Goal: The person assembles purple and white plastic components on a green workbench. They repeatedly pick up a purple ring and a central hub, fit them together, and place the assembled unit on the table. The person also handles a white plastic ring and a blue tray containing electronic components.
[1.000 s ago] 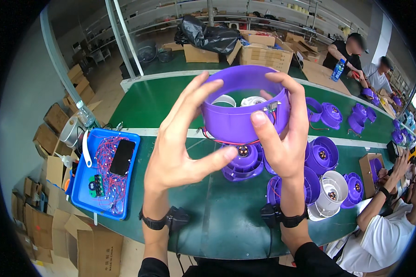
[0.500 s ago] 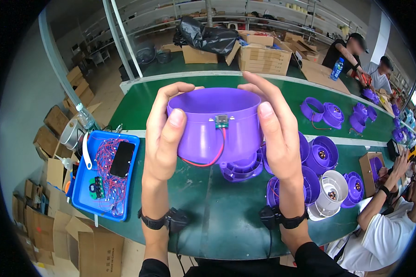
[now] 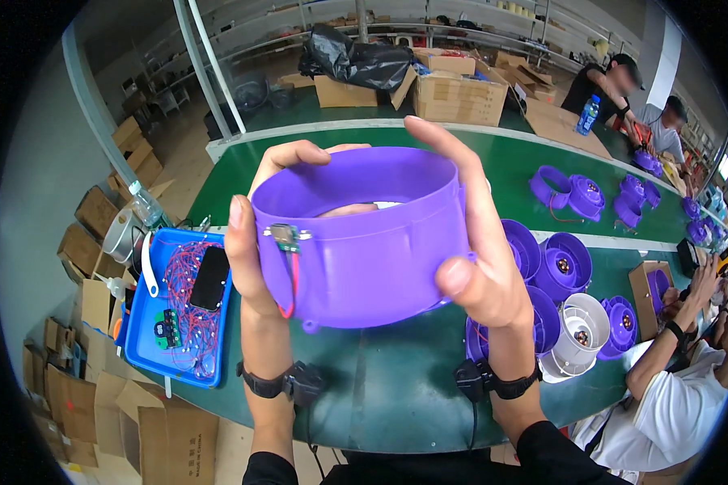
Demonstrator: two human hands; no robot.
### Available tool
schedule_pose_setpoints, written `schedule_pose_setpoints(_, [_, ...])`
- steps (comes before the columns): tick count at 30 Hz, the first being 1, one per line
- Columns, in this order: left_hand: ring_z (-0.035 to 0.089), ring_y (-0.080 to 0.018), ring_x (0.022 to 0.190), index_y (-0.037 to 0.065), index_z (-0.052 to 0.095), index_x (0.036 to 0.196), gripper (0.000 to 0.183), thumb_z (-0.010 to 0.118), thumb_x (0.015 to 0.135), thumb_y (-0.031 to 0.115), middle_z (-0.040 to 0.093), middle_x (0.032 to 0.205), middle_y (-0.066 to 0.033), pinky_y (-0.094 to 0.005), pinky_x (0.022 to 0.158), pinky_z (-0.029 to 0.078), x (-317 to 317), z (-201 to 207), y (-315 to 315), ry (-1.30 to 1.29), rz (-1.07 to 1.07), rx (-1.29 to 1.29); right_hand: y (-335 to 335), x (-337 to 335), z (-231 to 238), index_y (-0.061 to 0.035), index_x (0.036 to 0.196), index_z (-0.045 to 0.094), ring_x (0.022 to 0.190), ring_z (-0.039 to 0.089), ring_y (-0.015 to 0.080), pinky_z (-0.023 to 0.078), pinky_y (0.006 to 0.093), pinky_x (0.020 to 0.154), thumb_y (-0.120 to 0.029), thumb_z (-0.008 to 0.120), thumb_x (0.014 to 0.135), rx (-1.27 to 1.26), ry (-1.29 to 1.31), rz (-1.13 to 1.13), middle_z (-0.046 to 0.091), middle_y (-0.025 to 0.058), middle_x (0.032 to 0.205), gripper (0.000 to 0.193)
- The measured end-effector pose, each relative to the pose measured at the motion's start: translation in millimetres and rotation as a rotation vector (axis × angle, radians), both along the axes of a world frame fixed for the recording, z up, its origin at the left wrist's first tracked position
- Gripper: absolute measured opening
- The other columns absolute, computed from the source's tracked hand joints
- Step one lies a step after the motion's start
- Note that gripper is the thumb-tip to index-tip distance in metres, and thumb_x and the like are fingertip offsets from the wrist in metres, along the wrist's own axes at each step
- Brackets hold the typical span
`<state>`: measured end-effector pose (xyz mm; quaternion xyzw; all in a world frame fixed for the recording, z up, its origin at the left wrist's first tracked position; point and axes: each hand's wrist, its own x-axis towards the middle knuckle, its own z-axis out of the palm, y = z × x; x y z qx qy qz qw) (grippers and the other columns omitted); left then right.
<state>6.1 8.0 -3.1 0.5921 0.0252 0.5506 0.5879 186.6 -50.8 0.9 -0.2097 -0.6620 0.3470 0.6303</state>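
Between my two hands a round purple plastic housing (image 3: 364, 271) is held up above the green table, its wide opening facing up. On its left front wall sits a small green circuit board (image 3: 285, 237), from which a red wire (image 3: 294, 283) runs down the outside. My left hand (image 3: 255, 218) grips the left side, thumb near the board and fingers over the far rim. My right hand (image 3: 489, 259) closes round the right side, thumb on the lower front and index finger raised past the rim. Part of the fingers shows through the housing's opening.
Left on the table is a blue tray (image 3: 229, 323) with red wires, a black phone (image 3: 210, 279) and a green board (image 3: 168, 329). Several purple housings (image 3: 564, 267) and a white housing (image 3: 582, 327) stand at the right. A co-worker's arm (image 3: 663, 352) reaches in there.
The purple housing has been turned so its circuit board went from the middle to the left. It now sits slightly lower and nearer, and both hands have shifted their hold.
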Motion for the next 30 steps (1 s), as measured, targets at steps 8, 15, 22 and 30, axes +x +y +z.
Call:
schedule_pose_setpoints(8, [0.048,-0.046,0.126,-0.002,0.059,0.105,0.085,0.089,0.053,0.058,0.036,0.14,-0.0379,-0.0507,0.094,0.051,-27.5,2.6,19.6,0.175,-0.127,0.35,-5.5,5.9,6.4,0.0019,0.144,0.031,0.129,0.046,0.0283,0.042,0.044,0.104,-0.06,0.078,0.07,-0.202,-0.037,0.091,0.039,0.0185,0.142,0.107])
schedule_pose_setpoints(15, [0.051,-0.0346,0.124,0.0,0.059,0.081,0.035,0.083,0.073,0.025,0.047,0.138,-0.0258,-0.0474,0.094,0.052,-54.1,3.4,47.2,0.246,0.727,0.512,11.6,21.5,-3.9,-0.002,0.131,0.051,0.116,0.054,0.0228,0.049,0.034,0.091,-0.02,0.068,0.089,-0.05,-0.126,-0.359,0.055,0.0146,0.128,0.049])
schedule_pose_setpoints(22, [0.052,-0.0417,0.122,0.0,0.063,0.074,0.042,0.086,0.068,0.035,0.052,0.13,-0.0328,-0.0437,0.102,0.042,-82.0,-129.1,167.3,0.66,1.416,0.326,13.5,21.9,-4.8,-0.0004,0.116,0.061,0.106,0.059,0.0159,0.051,0.0263,0.08,-0.008,0.062,0.091,-0.127,-0.126,-0.243,0.06,0.0083,0.117,0.026])
schedule_pose_setpoints(30, [0.048,-0.0456,0.123,0.0,0.065,0.105,0.048,0.075,0.078,0.038,0.044,0.136,-0.0344,-0.0501,0.103,0.041,-82.9,-214.3,197.3,1.107,1.391,0.152,12.9,16.5,-9.6,-0.0012,0.108,0.064,0.106,0.06,0.0163,0.051,0.0293,0.082,-0.009,0.062,0.089,-0.159,-0.221,-0.281,0.06,0.0085,0.117,0.02])
